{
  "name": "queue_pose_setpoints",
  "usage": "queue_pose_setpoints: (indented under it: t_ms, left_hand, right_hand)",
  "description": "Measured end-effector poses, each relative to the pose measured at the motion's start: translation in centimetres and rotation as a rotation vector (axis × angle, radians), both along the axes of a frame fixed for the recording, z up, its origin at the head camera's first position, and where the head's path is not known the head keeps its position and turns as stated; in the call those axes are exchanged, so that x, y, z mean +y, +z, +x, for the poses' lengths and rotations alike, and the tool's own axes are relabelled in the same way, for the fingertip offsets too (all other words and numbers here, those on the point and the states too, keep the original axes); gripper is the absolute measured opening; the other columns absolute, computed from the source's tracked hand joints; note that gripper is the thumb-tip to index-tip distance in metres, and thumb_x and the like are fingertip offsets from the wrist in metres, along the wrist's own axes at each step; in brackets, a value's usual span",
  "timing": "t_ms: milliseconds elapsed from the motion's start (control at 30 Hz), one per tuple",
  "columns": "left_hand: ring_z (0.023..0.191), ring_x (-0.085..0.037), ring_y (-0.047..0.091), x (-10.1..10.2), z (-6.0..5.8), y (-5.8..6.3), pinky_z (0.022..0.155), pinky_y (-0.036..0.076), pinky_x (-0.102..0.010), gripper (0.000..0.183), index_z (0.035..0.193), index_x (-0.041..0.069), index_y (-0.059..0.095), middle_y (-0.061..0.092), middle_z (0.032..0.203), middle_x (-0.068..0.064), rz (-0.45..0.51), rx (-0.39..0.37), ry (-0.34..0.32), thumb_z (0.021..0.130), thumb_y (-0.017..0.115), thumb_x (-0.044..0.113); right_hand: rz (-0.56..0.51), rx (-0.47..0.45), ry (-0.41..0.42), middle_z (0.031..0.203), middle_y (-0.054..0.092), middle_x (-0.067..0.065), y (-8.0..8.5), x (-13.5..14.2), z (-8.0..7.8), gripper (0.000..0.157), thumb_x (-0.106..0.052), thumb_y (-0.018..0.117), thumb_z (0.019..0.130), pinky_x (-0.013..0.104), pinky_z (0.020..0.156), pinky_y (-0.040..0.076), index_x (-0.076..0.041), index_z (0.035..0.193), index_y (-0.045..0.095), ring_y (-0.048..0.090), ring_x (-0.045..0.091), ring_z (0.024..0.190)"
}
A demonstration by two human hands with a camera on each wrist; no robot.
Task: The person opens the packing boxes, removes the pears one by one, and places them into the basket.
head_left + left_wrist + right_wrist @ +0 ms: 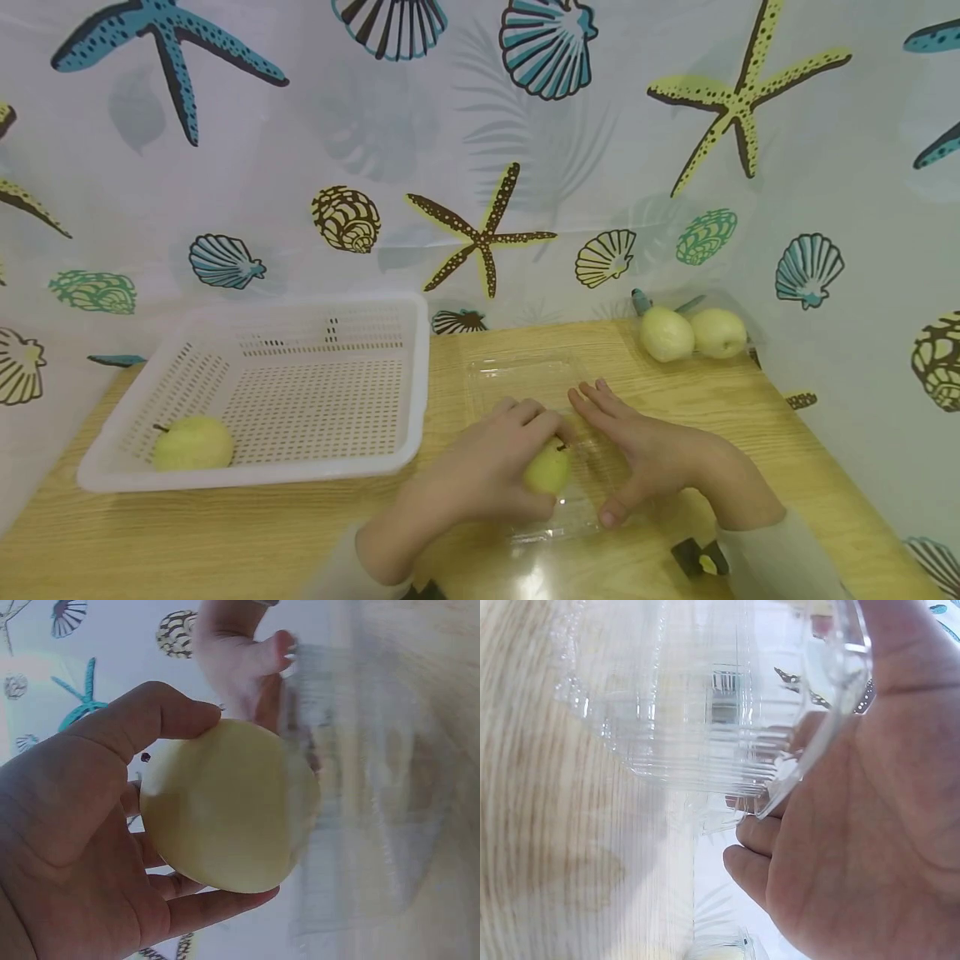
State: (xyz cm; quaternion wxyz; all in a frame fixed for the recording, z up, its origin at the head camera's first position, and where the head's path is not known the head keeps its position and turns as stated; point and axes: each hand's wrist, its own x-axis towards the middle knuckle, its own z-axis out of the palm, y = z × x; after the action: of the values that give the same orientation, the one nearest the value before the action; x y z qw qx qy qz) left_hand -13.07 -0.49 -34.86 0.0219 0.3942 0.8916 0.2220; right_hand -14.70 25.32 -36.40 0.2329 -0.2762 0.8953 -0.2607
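Observation:
My left hand (pixel 498 467) grips a yellow-green pear (pixel 547 471), fingers over its top and thumb at the near side. In the left wrist view the pear (pixel 225 810) looks round and pale, partly overlapped by the wall of a clear plastic container (pixel 352 892). That container (pixel 517 375) lies on the table, and the pear is at its near part. At its right side is my right hand (pixel 652 454), thumb and fingers spread apart. The right wrist view has those fingers (pixel 750 874) right at the rim of the clear container (pixel 667 742).
To the left stands a white perforated basket (pixel 416 392) with one pear (pixel 193 443) inside. Two more pears (pixel 666 335) sit in clear plastic at the back right of the wooden table (pixel 247 542). A curtain with shells and starfish (pixel 420 125) hangs behind.

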Motion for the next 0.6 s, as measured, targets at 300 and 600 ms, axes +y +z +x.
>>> queue_pose_setpoints:
  t_ms: [300,600]
  left_hand:
    - [0.104,-0.009,0.050,-3.7,0.1,3.1,0.073,0.051,-0.022,0.057,0.124,0.023,0.057,0.057,0.121,0.008,0.130,0.076,0.085,0.073,0.080,0.033]
    - [0.108,-0.014,0.051,-9.2,-0.5,4.1,0.091,0.049,-0.035,0.057,0.123,0.020,0.058,0.058,0.120,0.007,0.172,0.153,0.223,0.072,0.081,0.031]
  right_hand:
    - [0.016,-0.001,-0.014,0.166,-0.012,0.014,-0.2,-0.1,-0.1,0.141,-0.063,0.087,0.058,0.069,0.114,0.017,-0.016,0.162,0.003,-0.011,0.042,0.151]
    - [0.000,-0.003,-0.006,0.166,-0.013,0.017,-0.3,0.0,-0.1,0.142,-0.061,0.087,0.059,0.070,0.114,0.016,-0.014,0.161,0.001,-0.013,0.044,0.150]
